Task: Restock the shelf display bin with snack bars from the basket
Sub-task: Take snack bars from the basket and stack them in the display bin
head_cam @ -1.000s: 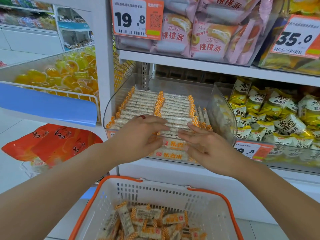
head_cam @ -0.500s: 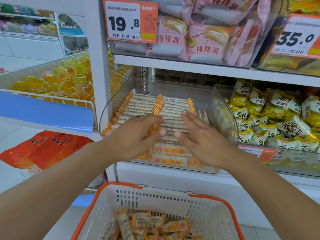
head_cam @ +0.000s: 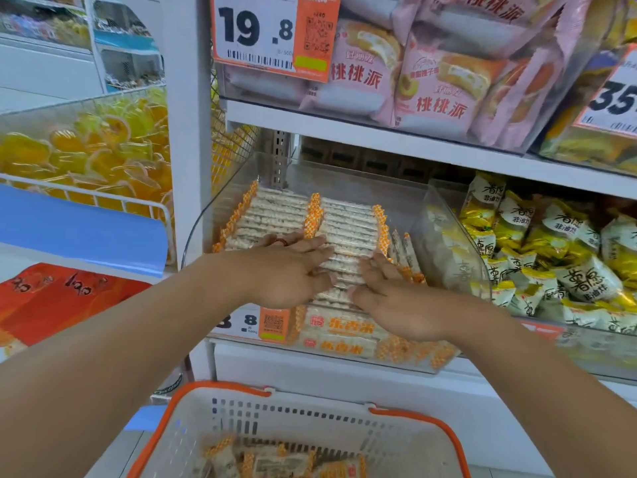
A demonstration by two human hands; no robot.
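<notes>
A clear plastic display bin [head_cam: 444, 232] on the middle shelf holds white snack bars [head_cam: 344, 222] with orange checked ends, laid in two neat rows. My left hand [head_cam: 289, 270] lies flat on the front bars of the left row, fingers straight. My right hand [head_cam: 389, 294] presses flat on the front of the right row, fingers spread. Neither hand grips a bar. Below, a white basket with an orange rim [head_cam: 241, 388] holds several loose snack bars [head_cam: 275, 464].
Yellow-and-white snack bags [head_cam: 558, 260] fill the neighbouring bin to the right. Pink cake packs [head_cam: 413, 74] and a 19.8 price tag [head_cam: 272, 32] sit on the shelf above. A wire bin of yellow jelly cups [head_cam: 89, 157] stands left; orange bags [head_cam: 58, 298] lie below it.
Both hands have stayed flat on the bars, the right one sliding slightly nearer the bin's front. The camera has shifted, and the basket sits lower in view.
</notes>
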